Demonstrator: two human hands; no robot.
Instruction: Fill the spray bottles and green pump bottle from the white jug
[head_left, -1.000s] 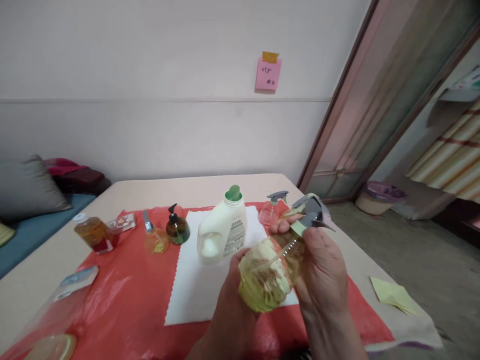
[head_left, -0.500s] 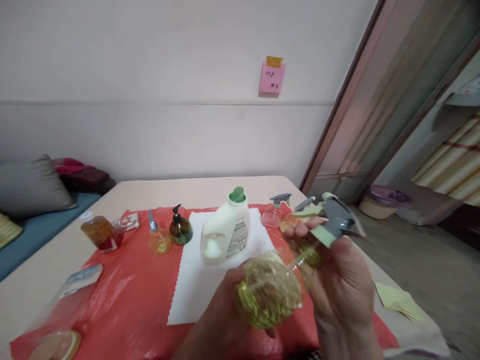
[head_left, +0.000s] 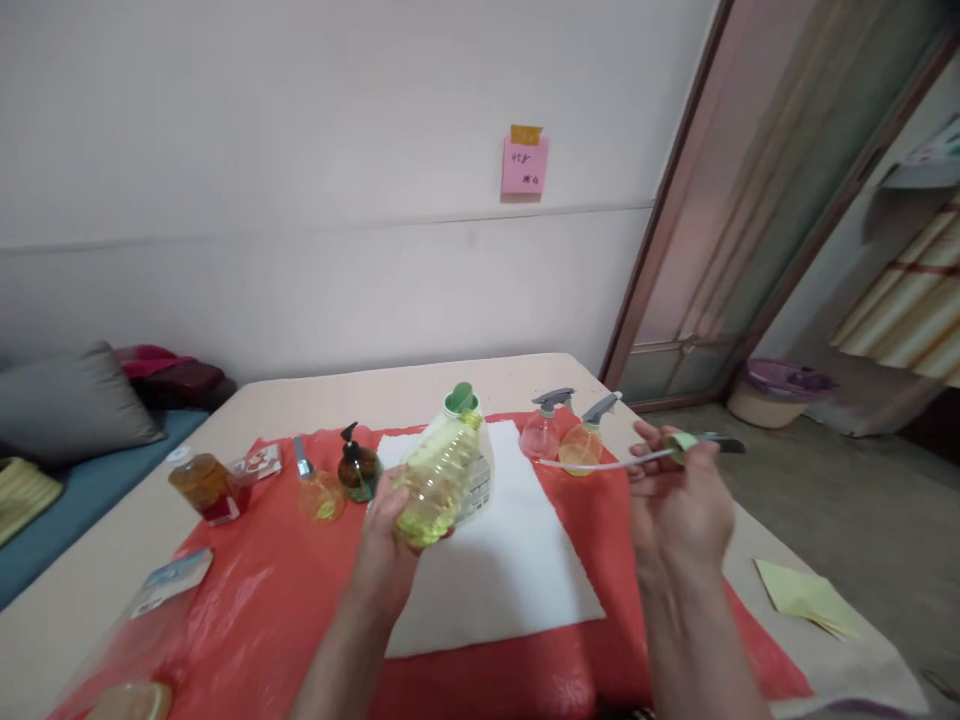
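Note:
My left hand (head_left: 390,520) grips a clear yellow-green ribbed bottle (head_left: 439,485), tilted with its open neck up and to the right. Behind it, partly covered, stands a large white detergent jug (head_left: 482,470) with a green spout (head_left: 462,400). Held in my right hand (head_left: 679,490) is a grey spray head (head_left: 721,442) with a yellow-green paper slip (head_left: 679,445) on it. Its long clear dip tube (head_left: 600,465) points left, free of the bottle. The fingers of my right hand are closed round the spray head.
A pink spray bottle (head_left: 541,435) and an orange one (head_left: 581,448) stand behind the tube. At left are a brown pump bottle (head_left: 358,470), an orange sprayer (head_left: 322,497) and an amber bottle (head_left: 206,487). Yellow notes (head_left: 806,595) lie right of the red sheet (head_left: 277,590).
The spray head and its tube have come out of the yellow-green bottle. My left hand has moved the bottle up and left, in front of the jug, while the right hand stays at the right.

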